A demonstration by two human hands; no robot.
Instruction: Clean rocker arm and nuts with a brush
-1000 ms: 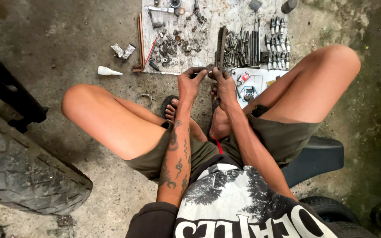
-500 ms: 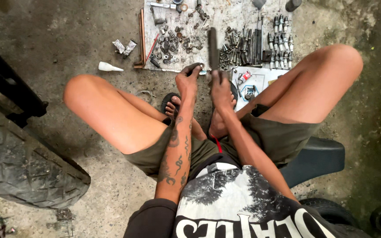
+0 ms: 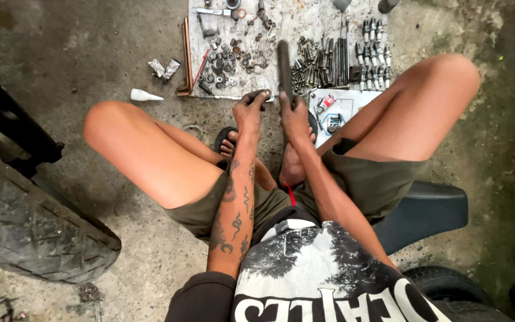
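Both hands closed: right hand [image 3: 293, 116] grips dark bar [image 3: 284, 65], long axis pointing away; left hand [image 3: 250, 110] pinches small dark part [image 3: 258, 94] just beside.

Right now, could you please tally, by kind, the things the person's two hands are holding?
Long dark bar, in the right hand: 1
Small dark part, in the left hand: 1
Total: 2

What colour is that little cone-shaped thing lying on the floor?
White. The cone-shaped nozzle lies on the grey concrete floor, clearest in the head view.
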